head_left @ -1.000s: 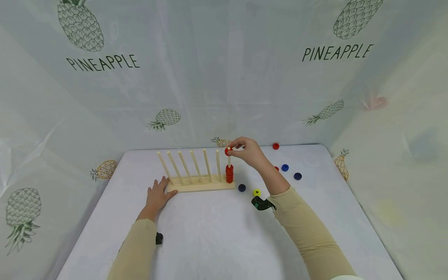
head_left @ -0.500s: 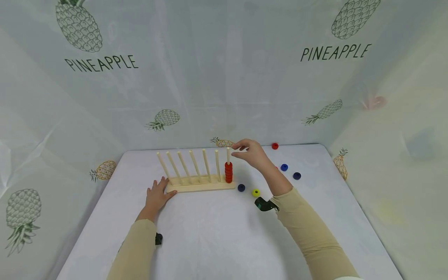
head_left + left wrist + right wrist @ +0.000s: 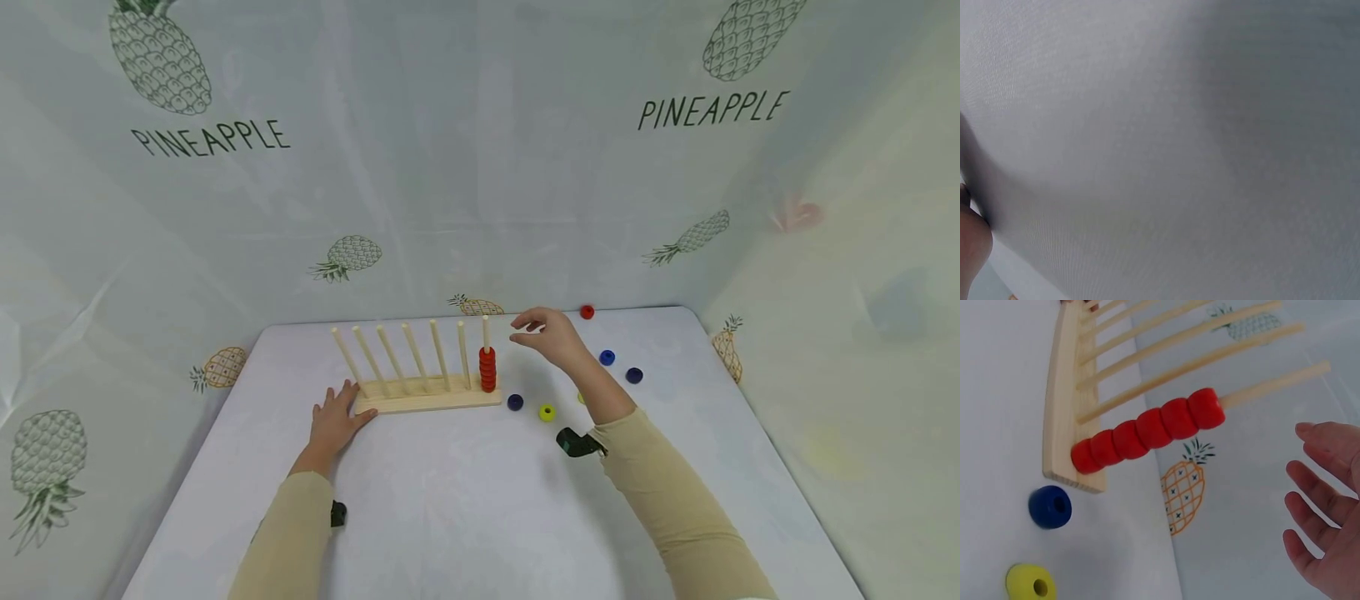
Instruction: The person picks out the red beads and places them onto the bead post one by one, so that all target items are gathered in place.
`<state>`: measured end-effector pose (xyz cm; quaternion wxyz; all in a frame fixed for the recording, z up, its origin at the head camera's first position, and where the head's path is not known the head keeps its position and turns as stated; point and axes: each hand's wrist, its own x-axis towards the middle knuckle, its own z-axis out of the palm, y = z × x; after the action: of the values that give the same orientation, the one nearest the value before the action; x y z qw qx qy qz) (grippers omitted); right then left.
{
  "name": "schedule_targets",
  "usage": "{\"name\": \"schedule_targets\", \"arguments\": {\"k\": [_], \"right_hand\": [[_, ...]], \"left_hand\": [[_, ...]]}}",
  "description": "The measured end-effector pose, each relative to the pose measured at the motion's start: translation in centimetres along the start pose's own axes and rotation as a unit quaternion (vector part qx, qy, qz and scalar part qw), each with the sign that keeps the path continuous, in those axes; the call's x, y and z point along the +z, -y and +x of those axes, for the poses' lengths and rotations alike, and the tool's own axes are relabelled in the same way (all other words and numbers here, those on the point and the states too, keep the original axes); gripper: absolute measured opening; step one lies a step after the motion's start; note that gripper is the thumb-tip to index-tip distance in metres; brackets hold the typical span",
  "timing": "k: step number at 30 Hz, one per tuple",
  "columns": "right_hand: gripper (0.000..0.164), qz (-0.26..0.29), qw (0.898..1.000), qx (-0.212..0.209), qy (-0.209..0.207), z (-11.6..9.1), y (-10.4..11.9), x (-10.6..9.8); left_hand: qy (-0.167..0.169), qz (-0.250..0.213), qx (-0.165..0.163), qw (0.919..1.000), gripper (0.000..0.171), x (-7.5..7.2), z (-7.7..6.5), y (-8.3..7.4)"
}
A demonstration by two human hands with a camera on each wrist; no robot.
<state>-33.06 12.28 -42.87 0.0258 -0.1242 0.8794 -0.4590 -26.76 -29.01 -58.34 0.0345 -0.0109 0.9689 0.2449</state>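
A white desk (image 3: pixel 442 508) with rounded far corners fills the lower middle of the head view. Pale sheeting (image 3: pixel 450 183) stands behind it and along its sides, creased at the left and printed with green and orange pineapples and the word PINEAPPLE.

Toward the desk's far edge lies a wooden rack (image 3: pixel 431 404) with seven pegs; six red beads (image 3: pixel 487 371) are stacked on the rightmost. The left hand (image 3: pixel 332 421) rests at the rack's left end, its grip apart, fingers spread. The right hand (image 3: pixel 553 337) is in the air right of the stack, its grip apart, holding nothing.

Loose on the desk's right are a red bead (image 3: pixel 587 312), a blue bead (image 3: pixel 607 357), two dark blue beads (image 3: pixel 515 402) and two yellow beads (image 3: pixel 547 412), one mostly hidden by the right arm.
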Motion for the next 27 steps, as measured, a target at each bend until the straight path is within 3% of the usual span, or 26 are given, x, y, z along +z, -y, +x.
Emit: {"name": "schedule_targets", "arguments": {"k": [27], "right_hand": [[0.025, -0.032, 0.999, 0.042, -0.007, -1.1, -6.4, -2.0]], "left_hand": [[-0.003, 0.002, 0.009, 1.0000, 0.080, -0.4, -0.3, -0.5]]}}
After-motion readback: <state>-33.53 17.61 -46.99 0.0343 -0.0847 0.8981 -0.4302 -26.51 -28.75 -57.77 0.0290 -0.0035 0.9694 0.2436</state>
